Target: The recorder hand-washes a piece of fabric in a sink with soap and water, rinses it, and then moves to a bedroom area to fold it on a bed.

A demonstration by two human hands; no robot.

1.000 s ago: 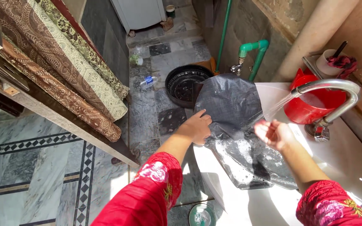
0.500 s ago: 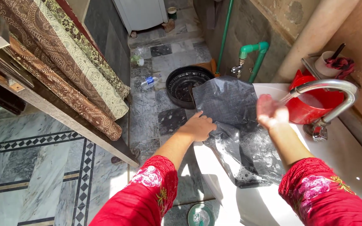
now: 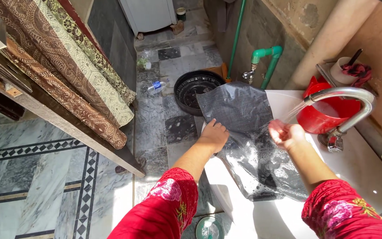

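The dark grey woven sheet (image 3: 248, 132) lies draped over the left rim of the white sink (image 3: 354, 172), its lower part down in the basin and covered with soap foam, its upper edge standing up and leaning out past the rim. It looks thin and light but rather stiff, like a woven plastic mat, because it keeps its curve and does not collapse; wet and soapy, it is probably slippery, so a flat press or a pinch at a dry edge seems safer than a grip in the middle. The left hand (image 3: 215, 135) lies flat and open on the sheet's left edge at the sink's rim, pressing it, with the forearm stretched forward. The right hand (image 3: 288, 132) is loosely cupped, holding nothing, above the sheet under the water from the steel faucet (image 3: 345, 99), which stands behind the sink, next to a red bucket (image 3: 326, 117).
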